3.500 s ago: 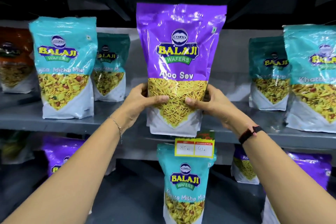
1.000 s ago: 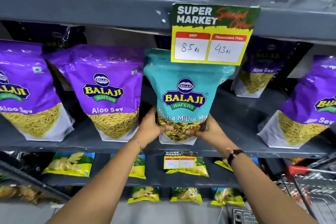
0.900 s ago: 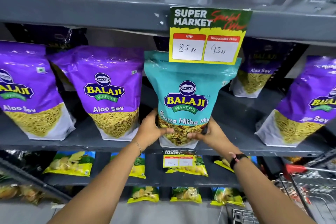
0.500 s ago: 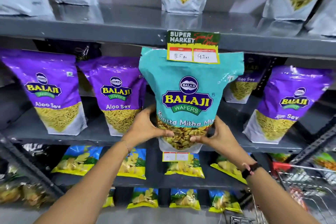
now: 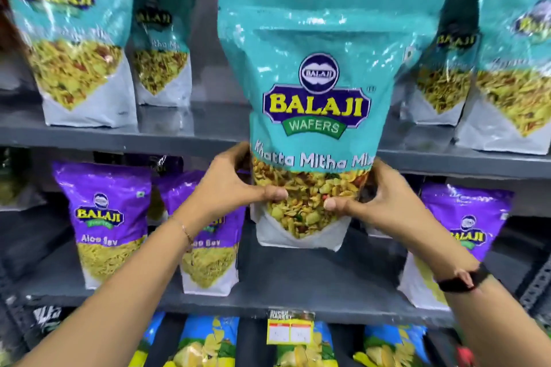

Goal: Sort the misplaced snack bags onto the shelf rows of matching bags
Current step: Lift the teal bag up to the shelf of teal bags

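Grey shelves (image 5: 179, 140) are stocked by colour. A teal bag (image 5: 322, 92) is grasped low at both sides by the left hand (image 5: 232, 185) and right hand (image 5: 384, 202), raised before the teal row (image 5: 74, 39) (its match, probably), above the purple bags (image 5: 104, 217).

teal snack bag (image 5: 325, 68) upright, left hand (image 5: 229, 185), right hand (image 5: 378, 202) gripping base

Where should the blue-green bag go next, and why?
Probably up and forward onto the upper shelf. Both hands hold the Khatta Mitha Mix bag before a gap between matching teal bags; purple bags sit below.
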The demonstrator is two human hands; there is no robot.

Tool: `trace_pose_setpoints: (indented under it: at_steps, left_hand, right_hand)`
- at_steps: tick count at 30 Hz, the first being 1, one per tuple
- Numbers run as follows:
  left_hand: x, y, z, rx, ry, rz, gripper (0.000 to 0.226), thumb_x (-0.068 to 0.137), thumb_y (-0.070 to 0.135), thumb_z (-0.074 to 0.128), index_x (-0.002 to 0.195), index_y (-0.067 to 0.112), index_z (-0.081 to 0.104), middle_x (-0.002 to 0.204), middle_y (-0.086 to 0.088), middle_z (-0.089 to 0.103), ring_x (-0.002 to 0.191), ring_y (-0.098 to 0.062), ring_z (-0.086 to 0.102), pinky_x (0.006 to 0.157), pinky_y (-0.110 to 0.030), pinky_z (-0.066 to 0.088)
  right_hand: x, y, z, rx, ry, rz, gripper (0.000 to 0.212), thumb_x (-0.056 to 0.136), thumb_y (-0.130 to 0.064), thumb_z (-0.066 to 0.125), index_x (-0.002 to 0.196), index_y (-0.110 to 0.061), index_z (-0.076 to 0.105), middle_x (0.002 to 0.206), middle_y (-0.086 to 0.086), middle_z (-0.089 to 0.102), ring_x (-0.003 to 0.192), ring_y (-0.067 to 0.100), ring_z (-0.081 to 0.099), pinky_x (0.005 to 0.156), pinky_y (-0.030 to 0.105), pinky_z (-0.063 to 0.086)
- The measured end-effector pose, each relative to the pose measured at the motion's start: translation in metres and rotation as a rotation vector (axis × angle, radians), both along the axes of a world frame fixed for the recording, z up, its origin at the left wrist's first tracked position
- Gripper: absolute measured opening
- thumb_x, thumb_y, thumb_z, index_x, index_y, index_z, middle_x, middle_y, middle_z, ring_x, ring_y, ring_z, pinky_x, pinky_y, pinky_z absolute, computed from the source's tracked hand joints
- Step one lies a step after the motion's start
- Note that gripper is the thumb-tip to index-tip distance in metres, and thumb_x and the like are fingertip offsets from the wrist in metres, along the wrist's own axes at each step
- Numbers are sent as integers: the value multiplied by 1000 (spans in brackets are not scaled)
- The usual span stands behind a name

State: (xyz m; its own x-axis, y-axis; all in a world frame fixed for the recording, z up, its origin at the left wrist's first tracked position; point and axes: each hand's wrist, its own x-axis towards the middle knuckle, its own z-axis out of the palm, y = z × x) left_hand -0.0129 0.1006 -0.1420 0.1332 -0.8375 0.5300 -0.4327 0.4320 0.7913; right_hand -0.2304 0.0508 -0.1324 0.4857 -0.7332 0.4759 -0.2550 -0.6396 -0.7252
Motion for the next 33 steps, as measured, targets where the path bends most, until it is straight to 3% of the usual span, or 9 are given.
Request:
trace_pose_setpoints:
  at_steps: [3, 7, 10, 15, 19, 22, 28, 31, 33]
  left_hand:
    - [5, -18, 35, -71, 51, -5, 66, 25, 49, 83, 84, 33, 59, 88, 14, 69, 84, -1, 63, 81, -26, 50]
    - [1, -43, 82, -171, 179, -7, 81, 14, 59, 81, 83, 26, 56, 72, 19, 72, 76, 4, 64, 66, -10, 49]
    - [-1, -62, 104, -181, 253, 10, 87, 17, 59, 80, 91, 23, 52, 92, 8, 67, 87, -6, 62, 68, -12, 51]
    - [0, -95, 109, -140, 331, 11, 68, 55, 23, 78, 112, 7, 44, 112, -9, 57, 105, -20, 55, 90, -31, 48]
    - [5, -113, 97, -80, 354, 14, 61, 68, 14, 71, 119, 2, 40, 113, -9, 55, 106, -20, 53, 96, -31, 43]
    - [7, -119, 88, -43, 377, -15, 56, 73, 14, 67, 120, 3, 38, 107, -4, 56, 97, -11, 55, 87, -22, 46]
    - [8, -115, 81, -40, 227, 23, 61, 74, 25, 65, 126, 11, 35, 128, -6, 49, 119, -17, 44, 104, -33, 36]
    - [10, -94, 61, -235, 114, 186, 53, 81, 24, 60, 128, 16, 37, 125, 8, 45, 119, -6, 40, 106, -27, 31]
    - [17, -71, 32, -444, 62, 332, 42, 82, 23, 58, 121, 20, 45, 121, 15, 50, 117, -2, 46, 105, -21, 33]
  right_hand:
    - [3, -9, 39, -49, -103, -15, 76, 38, -50, 72, 106, -30, 45, 102, -16, 60, 92, -6, 57, 79, 15, 47]
    - [11, -32, 81, -93, -211, -2, 82, 41, -51, 69, 112, -19, 44, 106, -6, 61, 94, 3, 59, 75, 15, 50]
    - [20, -54, 100, -100, -277, 8, 72, 53, -42, 69, 115, -13, 46, 110, 2, 61, 95, 7, 59, 81, 18, 51]
    - [32, -91, 103, -62, -301, 7, 50, 74, -23, 67, 117, -11, 45, 120, 9, 59, 106, 18, 56, 92, 34, 47]
    - [43, -113, 91, -23, -285, 3, 46, 76, -22, 65, 117, -11, 45, 114, 6, 58, 103, 15, 55, 85, 21, 47]
    - [49, -126, 80, 25, -286, 13, 49, 77, -23, 64, 119, -12, 42, 113, 3, 55, 102, 13, 54, 69, 7, 48]
    - [45, -120, 75, 64, -247, -1, 67, 76, -36, 61, 130, -12, 30, 135, 8, 47, 114, 14, 48, 84, 12, 44]
    - [41, -91, 52, -199, -286, -273, 85, 69, -55, 60, 135, -16, 24, 145, 5, 35, 131, 14, 34, 104, 23, 28]
    - [43, -66, 22, -502, -318, -346, 69, 76, -51, 57, 130, -14, 35, 134, -2, 43, 124, 8, 36, 104, 17, 27]
